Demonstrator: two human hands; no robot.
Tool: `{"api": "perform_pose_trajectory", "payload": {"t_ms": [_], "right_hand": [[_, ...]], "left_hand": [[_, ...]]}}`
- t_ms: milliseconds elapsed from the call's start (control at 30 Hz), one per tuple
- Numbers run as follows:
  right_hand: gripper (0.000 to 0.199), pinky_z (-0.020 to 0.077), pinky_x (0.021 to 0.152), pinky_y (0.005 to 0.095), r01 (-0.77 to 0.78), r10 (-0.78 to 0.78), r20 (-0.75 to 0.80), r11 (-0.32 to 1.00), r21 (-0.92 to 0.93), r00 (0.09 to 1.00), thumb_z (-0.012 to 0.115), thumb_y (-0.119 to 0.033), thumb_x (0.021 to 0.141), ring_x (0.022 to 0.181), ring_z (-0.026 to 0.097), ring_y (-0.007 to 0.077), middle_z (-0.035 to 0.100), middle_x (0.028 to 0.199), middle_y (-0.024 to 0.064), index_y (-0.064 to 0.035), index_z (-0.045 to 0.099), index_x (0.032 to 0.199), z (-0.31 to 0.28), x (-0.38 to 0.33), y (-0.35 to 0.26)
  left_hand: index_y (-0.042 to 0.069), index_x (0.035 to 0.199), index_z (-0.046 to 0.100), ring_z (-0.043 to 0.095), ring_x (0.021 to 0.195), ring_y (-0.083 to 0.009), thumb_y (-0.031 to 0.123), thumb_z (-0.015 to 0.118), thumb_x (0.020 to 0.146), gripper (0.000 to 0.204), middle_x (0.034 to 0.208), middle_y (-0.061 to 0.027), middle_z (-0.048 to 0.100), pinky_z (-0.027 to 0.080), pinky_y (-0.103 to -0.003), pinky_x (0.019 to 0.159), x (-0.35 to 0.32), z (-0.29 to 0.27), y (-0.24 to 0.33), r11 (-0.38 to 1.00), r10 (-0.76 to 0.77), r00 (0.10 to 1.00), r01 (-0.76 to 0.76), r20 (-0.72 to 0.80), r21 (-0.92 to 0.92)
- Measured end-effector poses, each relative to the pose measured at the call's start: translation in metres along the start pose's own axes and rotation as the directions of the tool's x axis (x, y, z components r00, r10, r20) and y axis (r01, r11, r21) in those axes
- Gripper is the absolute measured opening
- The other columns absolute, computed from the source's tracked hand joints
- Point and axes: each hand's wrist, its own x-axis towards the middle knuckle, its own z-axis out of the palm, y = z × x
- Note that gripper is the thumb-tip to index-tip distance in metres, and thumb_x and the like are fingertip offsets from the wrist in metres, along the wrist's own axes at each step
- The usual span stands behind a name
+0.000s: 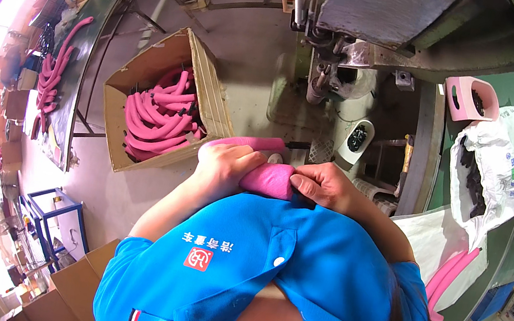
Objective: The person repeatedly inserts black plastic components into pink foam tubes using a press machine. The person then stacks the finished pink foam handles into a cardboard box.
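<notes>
Close to my chest is a bent pink foam-covered tube (267, 180), with its far arm ending in a thin black tip. My left hand (228, 164) is wrapped around the tube near its bend. At the tube's near end, my right hand (327, 186) has its fingers curled and the thumb pressed on the pink edge. Whether anything small lies inside the right fingers is hidden. Beyond the left hand, a cardboard box (216, 98) holds several similar pink tubes (153, 122), some with dark ends.
A machine with a metal plate (386, 10) stands ahead. Near its base is a white scoop-shaped container (357, 154) of small black parts. To the right, a green table bears a white sack (505, 164), a pink container (454, 110) and pink tubes (445, 281). More tubes (51, 77) lie on the left bench.
</notes>
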Motion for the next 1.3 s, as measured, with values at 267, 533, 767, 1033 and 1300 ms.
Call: {"api": "perform_pose_trajectory", "payload": {"t_ms": [267, 533, 767, 1033, 1300], "right_hand": [[0.043, 0.0257, 0.05, 0.0287, 0.195, -0.206, 0.055, 0.968, 0.158, 0.977, 0.059, -0.022, 0.091, 0.059, 0.029, 0.0058, 0.031, 0.058, -0.0023, -0.0054, 0.036, 0.059, 0.021, -0.002, 0.003], [0.035, 0.0316, 0.052, 0.0214, 0.186, -0.204, 0.026, 0.933, 0.309, 0.979, 0.055, -0.034, 0.095, 0.059, 0.04, 0.0046, 0.041, 0.061, -0.0038, -0.0055, 0.054, 0.074, 0.017, 0.009, 0.029], [0.029, 0.0338, 0.049, 0.0203, 0.054, -0.02, -0.516, 0.997, 0.052, 0.857, 0.05, -0.024, 0.098, 0.054, 0.042, 0.0035, 0.048, 0.059, -0.0025, -0.0039, 0.056, 0.078, -0.01, -0.02, 0.075], [0.012, 0.0454, 0.061, 0.0341, -0.359, -0.54, -0.81, 0.726, -0.586, 0.23, 0.061, -0.013, 0.085, 0.071, 0.058, 0.0261, 0.057, 0.084, 0.0145, -0.0042, 0.057, 0.093, -0.07, -0.095, 0.139], [0.077, 0.0289, 0.106, 0.0549, -0.579, -0.263, -0.516, 0.341, 0.741, -0.815, 0.067, -0.027, 0.077, 0.132, 0.032, 0.0393, 0.037, 0.142, 0.0206, 0.0012, 0.032, 0.14, -0.104, -0.463, 0.345]], "left_hand": [[0.012, 0.084, 0.06, 0.055, 0.06, -0.019, 0.015, 0.068, 0.056, 0.03, 0.071, -0.0005, 0.054, 0.044, -0.032, 0.053, -0.014, -0.038, -0.005, 0.96, 0.213, 0.956, -0.166, -0.201, 0.227], [0.009, 0.08, 0.059, 0.058, 0.061, -0.022, 0.013, 0.069, 0.055, 0.027, 0.07, -0.003, 0.057, 0.046, -0.033, 0.055, -0.034, -0.047, -0.033, 0.949, 0.172, 0.944, -0.082, -0.282, 0.306], [0.007, 0.108, 0.06, 0.06, 0.091, -0.0336, 0.006, 0.069, 0.057, 0.051, 0.095, -0.0142, 0.061, 0.049, -0.043, 0.079, -0.101, -0.099, -0.114, 0.711, -0.125, 0.898, 0.377, -0.421, 0.594], [0.012, 0.139, 0.034, 0.043, 0.12, -0.0394, 0.011, 0.075, 0.067, 0.083, 0.127, -0.0198, 0.049, 0.034, -0.047, 0.103, -0.117, -0.046, -0.193, 0.448, -0.672, 0.678, 0.693, -0.297, 0.565], [0.006, 0.116, 0.054, 0.061, 0.097, -0.0332, 0.007, 0.07, 0.07, 0.049, 0.101, -0.0173, 0.063, 0.049, -0.041, 0.084, 0.008, 0.026, -0.138, 0.903, -0.431, 0.775, 0.369, 0.462, 0.221]]}}
